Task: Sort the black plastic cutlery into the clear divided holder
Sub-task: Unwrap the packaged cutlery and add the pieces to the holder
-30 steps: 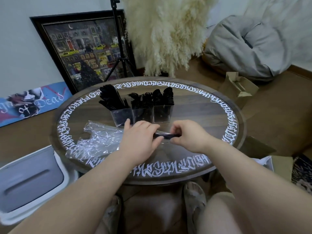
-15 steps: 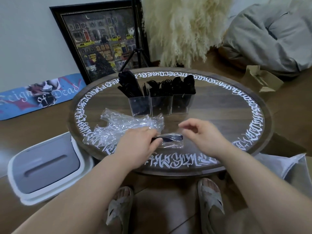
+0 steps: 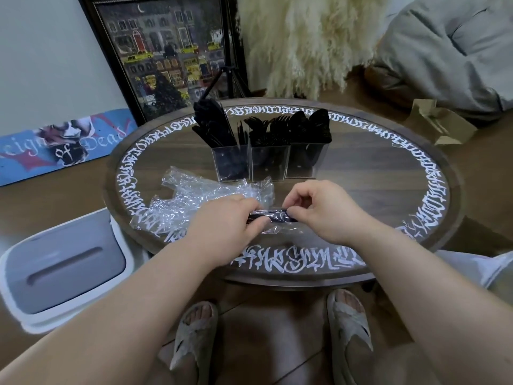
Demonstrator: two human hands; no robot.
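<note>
A clear divided holder stands at the middle of the round table, with black knives in its left section, forks in the middle and spoons on the right. Near the table's front edge lies a black cutlery piece in a clear wrapper. My left hand grips its left end. My right hand pinches the wrapper at its right end. Most of the piece is hidden by my fingers.
Crumpled clear plastic bags lie on the table left of my hands. A white and grey bin stands on the floor at the left. A framed picture, a tripod and a fluffy plume stand behind the table; a cardboard box sits at the right.
My right hand, which had let go and opened half a second ago, has come back and pinches the wrapper's right end. My left hand has kept its hold.
</note>
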